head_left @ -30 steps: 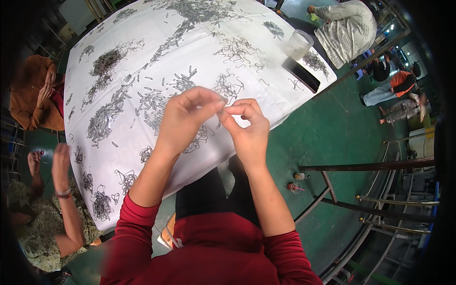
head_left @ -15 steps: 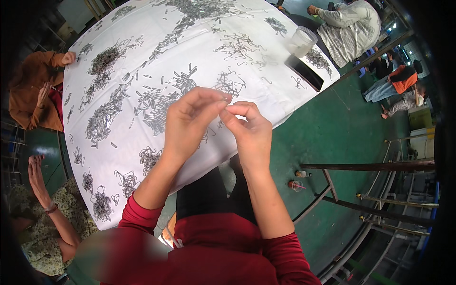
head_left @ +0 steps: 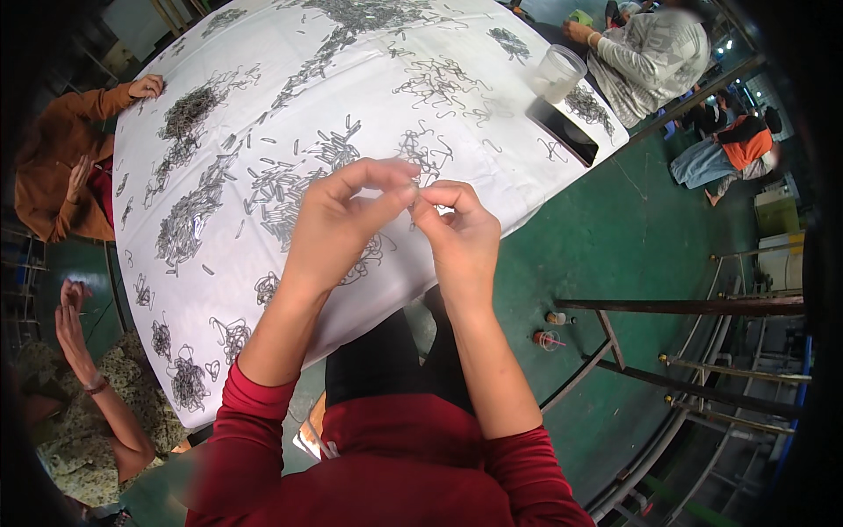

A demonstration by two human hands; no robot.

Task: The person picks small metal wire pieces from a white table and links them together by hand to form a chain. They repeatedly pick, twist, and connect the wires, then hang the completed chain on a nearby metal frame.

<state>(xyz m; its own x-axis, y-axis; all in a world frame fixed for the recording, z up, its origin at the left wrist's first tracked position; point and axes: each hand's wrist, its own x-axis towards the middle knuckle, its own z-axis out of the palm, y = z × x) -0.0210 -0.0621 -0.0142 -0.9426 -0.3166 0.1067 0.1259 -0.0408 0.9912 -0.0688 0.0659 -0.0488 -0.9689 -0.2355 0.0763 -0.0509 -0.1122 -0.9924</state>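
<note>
My left hand (head_left: 329, 224) and my right hand (head_left: 464, 241) meet above the near edge of the white-covered table (head_left: 290, 105). Thumb and index finger of each are pinched, and the tips almost touch. Whatever sits between them is tiny and mostly hidden, so I cannot make out what it is. Just beyond my fingertips lies a loose pile of bent wire hooks (head_left: 424, 149). Short, narrow metal pieces (head_left: 279, 198) are heaped past my left hand. More bent wire pieces (head_left: 233, 338) lie left of my left forearm.
A dark phone (head_left: 562, 132) and a clear plastic tub (head_left: 558, 75) stand at the table's right. People sit around it: a brown sleeve (head_left: 97, 110), a patterned sleeve (head_left: 101, 430) and a grey top (head_left: 654, 61). A metal frame (head_left: 676, 307) rises over the green floor at right.
My hands stay pinched together, with only a slight shift to the left. The brown-sleeved person's hand has reached farther over the table edge. The grey-topped person has moved a little.
</note>
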